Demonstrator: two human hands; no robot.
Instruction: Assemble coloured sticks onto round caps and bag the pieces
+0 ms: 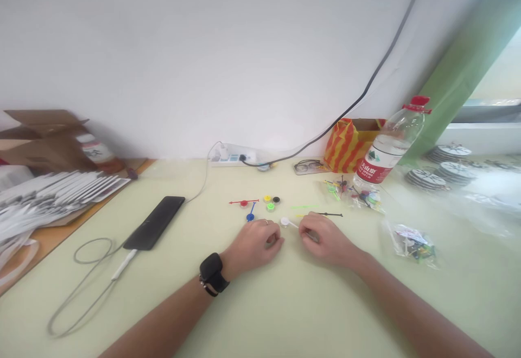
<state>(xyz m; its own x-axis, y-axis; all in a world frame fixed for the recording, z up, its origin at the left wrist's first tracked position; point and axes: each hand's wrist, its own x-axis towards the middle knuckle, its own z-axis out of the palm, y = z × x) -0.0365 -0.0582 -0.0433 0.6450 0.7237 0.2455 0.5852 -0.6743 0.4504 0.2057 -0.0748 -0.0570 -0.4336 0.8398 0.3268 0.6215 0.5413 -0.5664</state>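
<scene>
White arrow spinner (285,221) on pale green tabletop (277,309) between both hands, shaft running to the right hand (326,238), fingers curled, clamped or not cannot tell; left hand (253,243) curled near blue arrow spinner (250,217), its grip likewise unclear.

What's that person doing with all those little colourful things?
A person has both bare hands at a pale green tabletop. The right hand seems to pinch the shaft of a thin white arrow with a round base. The left hand is curled beside it; whether it holds anything is hidden. Beyond lie a red arrow with a round base, a blue arrow with a round base, and small round yellow, black and green pieces.
</scene>
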